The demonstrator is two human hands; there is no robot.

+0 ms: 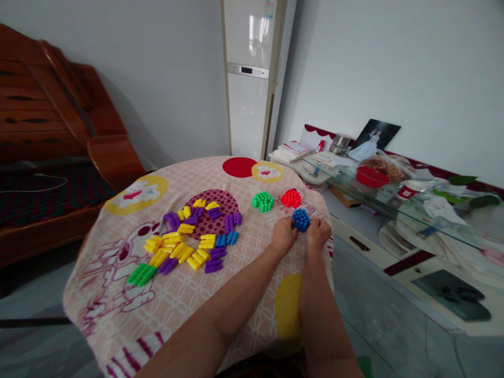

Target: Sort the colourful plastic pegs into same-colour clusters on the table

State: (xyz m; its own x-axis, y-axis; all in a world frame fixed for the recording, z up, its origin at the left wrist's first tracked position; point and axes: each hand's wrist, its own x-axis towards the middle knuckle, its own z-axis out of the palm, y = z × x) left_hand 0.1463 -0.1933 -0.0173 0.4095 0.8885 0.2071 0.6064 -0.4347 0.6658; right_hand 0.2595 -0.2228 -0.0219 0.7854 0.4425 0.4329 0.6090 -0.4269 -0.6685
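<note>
A round cluster of blue bullet-shaped plastic blocks (301, 220) stands upright near the table's right side. My left hand (284, 235) presses its left side with curled fingers, and my right hand (318, 233) closes on its right side. Just behind it is a red cluster (291, 198) of similar blocks, with a green cluster (263, 201) to the left. Farther left lie small groups of yellow blocks (173, 237), purple blocks (213, 266) and blue blocks (227, 239). A green group (142, 274) rests nearest the left front. My fingertips are partly hidden.
A pink patterned cloth (244, 273) covers the round table. Close on the right stands a glass-topped cabinet (350, 184) holding papers, a red bowl (372, 177) and a paper cup (409, 190). A wooden bench (114, 157) is at left, a tall air conditioner (248, 105) behind.
</note>
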